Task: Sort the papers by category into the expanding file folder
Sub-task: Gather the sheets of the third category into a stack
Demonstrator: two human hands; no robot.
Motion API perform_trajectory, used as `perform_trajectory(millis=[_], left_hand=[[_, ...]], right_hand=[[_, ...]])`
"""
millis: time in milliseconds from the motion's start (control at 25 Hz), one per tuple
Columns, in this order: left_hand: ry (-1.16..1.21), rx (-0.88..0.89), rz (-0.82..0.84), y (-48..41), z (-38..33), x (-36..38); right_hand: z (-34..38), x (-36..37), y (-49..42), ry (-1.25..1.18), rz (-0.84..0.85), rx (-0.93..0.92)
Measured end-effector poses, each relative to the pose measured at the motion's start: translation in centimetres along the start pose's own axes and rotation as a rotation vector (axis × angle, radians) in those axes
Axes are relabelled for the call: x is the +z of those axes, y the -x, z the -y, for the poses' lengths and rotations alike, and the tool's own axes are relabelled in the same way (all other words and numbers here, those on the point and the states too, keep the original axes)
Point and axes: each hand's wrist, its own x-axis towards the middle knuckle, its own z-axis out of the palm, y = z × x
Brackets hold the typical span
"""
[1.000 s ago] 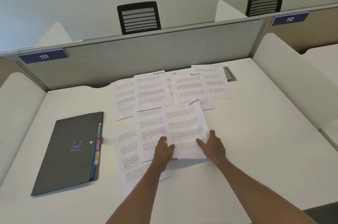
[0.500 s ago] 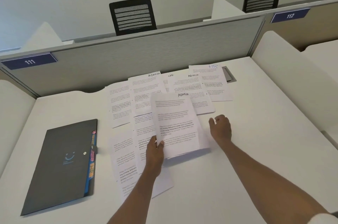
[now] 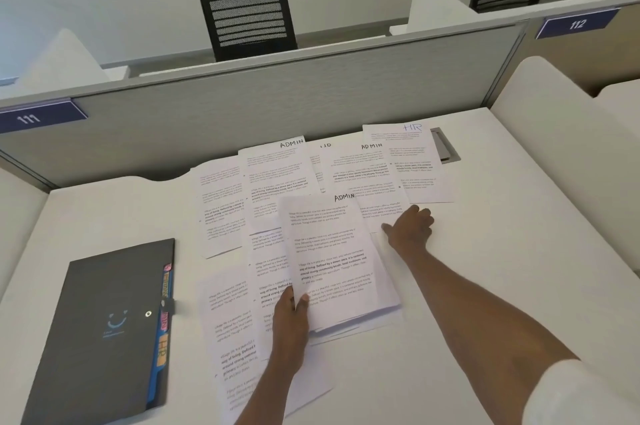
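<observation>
1. Since half a second ago, the right grip (image 3: 410, 228) is moved farther from the folder (image 3: 104, 320) and is laid, fingers straight, at the near edge of a loose ADMIN sheet (image 3: 367, 178).
2. The ADMIN stack (image 3: 332, 251) is pinched at its near left corner by the left grip (image 3: 292, 312), right of the folder.
3. The folder is left closed on the table (image 3: 502, 268), with other papers (image 3: 225, 209) spread to its right.

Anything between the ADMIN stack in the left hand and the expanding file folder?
Nothing upright. Only loose sheets lie flat on the desk between the ADMIN stack, held by the left hand, and the expanding file folder. The folder lies closed, so its pockets aren't reachable.
</observation>
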Motion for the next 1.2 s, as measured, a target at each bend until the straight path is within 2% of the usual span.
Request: perform_trajectory(millis=[200,320,560,720,840,1000,1200], left_hand=[[-0.008,0.000,-0.028,0.4,-0.3,0.1],[-0.013,-0.009,-0.027,0.4,-0.4,0.0],[0.020,-0.045,-0.012,1.2,-1.3,0.0],[-0.054,-0.070,-0.015,0.3,-0.7,-0.4],[-0.126,-0.074,0.006,-2.2,2.6,-0.4],[-0.062,-0.100,-0.020,0.1,-0.9,-1.0],[0.191,-0.215,-0.029,2.3,-3.3,-1.1]], right_hand=[[0.9,-0.2,-0.6,-0.188,0.057,0.074],[0.9,-0.4,-0.3,-0.419,-0.003,0.039],[0.9,-3.4,0.6,-1.020,-0.082,0.224],[1.1,-6.1,1.3,-1.260,-0.204,0.261],[0.6,-8.0,2.4,-1.377,-0.212,0.273],[-1.3,-8.0,6.0,-1.528,-0.009,0.247],[-5.2,-3.1,13.1,-1.446,0.298,0.294]])
